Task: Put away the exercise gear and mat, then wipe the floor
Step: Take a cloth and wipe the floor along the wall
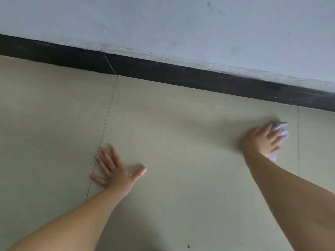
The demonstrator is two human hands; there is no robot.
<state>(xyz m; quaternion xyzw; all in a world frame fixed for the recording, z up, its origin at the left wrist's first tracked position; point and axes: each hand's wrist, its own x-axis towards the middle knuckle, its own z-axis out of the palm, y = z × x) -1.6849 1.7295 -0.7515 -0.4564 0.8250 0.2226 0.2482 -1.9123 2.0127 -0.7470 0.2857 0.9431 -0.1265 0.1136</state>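
Pressing down with spread fingers, the right hand (263, 140) pins a crumpled white cloth (280, 130) flat to the beige floor tile (181, 142), near the black skirting (163, 73). Soft and light, it should bunch easily, so palm pressure suits it best. Left hand (116, 172) rests flat, bracing.

I am looking down at a floor (181, 124) of large, pale beige tiles, thin dark grout lines (107, 116) running across it. A black skirting board (163, 73) is slanting along the floor's far edge, and a scuffed grey-white wall (163, 24) is rising above it in soft, even light.
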